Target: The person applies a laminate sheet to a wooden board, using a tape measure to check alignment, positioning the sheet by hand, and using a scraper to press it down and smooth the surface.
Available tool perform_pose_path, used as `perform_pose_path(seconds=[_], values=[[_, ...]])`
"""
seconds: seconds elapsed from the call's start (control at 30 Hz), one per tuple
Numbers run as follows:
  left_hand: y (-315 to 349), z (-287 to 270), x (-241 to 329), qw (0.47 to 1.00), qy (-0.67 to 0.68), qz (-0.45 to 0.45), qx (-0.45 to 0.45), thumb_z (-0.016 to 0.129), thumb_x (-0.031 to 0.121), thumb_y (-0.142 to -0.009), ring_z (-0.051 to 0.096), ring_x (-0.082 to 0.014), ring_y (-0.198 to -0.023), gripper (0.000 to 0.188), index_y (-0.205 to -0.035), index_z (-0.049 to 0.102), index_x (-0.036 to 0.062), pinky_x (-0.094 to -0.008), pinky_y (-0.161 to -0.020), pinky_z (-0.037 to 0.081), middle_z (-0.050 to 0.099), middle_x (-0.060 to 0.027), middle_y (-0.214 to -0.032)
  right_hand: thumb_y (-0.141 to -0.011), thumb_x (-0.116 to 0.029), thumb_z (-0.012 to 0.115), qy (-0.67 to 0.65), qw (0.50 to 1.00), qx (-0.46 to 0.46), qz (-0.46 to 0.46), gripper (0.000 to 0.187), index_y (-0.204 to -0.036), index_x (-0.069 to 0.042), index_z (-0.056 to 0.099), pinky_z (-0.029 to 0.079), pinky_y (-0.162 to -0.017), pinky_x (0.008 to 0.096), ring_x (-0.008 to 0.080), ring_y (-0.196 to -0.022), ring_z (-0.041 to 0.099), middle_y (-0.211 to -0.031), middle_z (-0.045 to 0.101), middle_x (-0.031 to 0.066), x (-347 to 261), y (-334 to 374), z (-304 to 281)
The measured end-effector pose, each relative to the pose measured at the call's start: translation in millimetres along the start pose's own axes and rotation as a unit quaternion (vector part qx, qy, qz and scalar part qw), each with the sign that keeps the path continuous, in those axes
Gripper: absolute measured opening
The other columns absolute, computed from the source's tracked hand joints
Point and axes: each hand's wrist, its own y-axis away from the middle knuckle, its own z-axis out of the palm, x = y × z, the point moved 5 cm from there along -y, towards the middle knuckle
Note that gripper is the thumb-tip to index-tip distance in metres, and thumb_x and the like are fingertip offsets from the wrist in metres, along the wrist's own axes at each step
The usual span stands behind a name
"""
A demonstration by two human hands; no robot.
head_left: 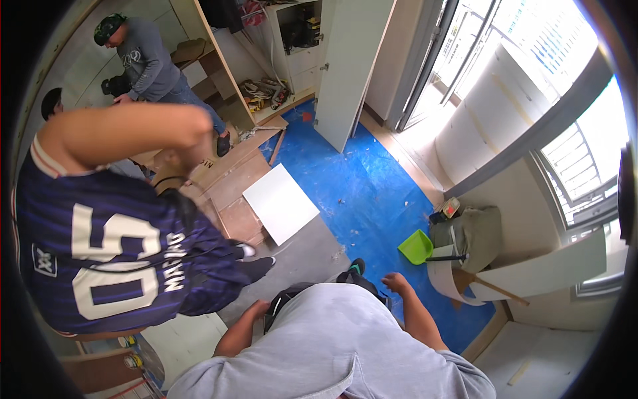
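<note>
Where the blue floor sheet (372, 179) meets grey floor, a green dustpan (416, 247) lies near the right hand (396, 282), open-fingered, holding nothing; the left hand (258, 308) hangs low, grip unclear.

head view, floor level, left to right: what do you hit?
Person in the dark striped jersey → left hand → white panel on the blue floor sheet → right hand → green dustpan → olive bag → long white board.
</note>
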Motion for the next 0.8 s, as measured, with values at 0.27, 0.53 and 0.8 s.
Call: perform_pose_path(seconds=[0.27, 0.53, 0.8], values=[[-51.7, -1.1, 157.7, 0.986, 0.075, 0.126, 0.078, 0.062, 0.019, -0.080, 0.069, -0.0258, -0.074, 0.023, -0.096, 0.074, 0.0077, -0.0421, -0.067, 0.052, 0.071, -0.0189, -0.086, -0.087, -0.028, 0.073, -0.116, 0.981, 0.083, 0.134, 0.039, -0.114, 0.001, 0.069, 0.054, -0.056, 0.0351, 0.0192, -0.066, 0.068, -0.084, 0.071, 0.0121, 148.6, -9.2, -141.0], [-94.9, -69.3, 251.8, 0.991, -0.049, 0.118, 0.050, 0.074, 0.021, -0.076, 0.069, -0.0251, -0.074, 0.021, -0.093, 0.074, 0.0095, -0.0357, -0.065, 0.055, 0.071, -0.0087, -0.083, -0.087, -0.018, 0.074, -0.257, 0.960, 0.096, 0.056, 0.038, -0.119, 0.000, 0.065, 0.052, -0.052, 0.0322, 0.0203, -0.066, 0.068, -0.091, 0.071, 0.0101, 66.7, -89.3, -155.6], [-188.7, -193.1, 384.1, 0.989, 0.131, -0.045, 0.049, 0.071, 0.034, -0.089, 0.063, -0.0149, -0.060, 0.028, -0.102, 0.070, 0.0093, -0.0309, -0.050, 0.049, 0.067, -0.0036, -0.081, -0.088, -0.019, 0.073, -0.032, 0.999, 0.009, 0.002, 0.036, -0.118, 0.000, 0.066, 0.054, -0.064, 0.0364, 0.0235, -0.079, 0.068, -0.095, 0.073, 0.0102, 10.8, -129.9, -169.2]])
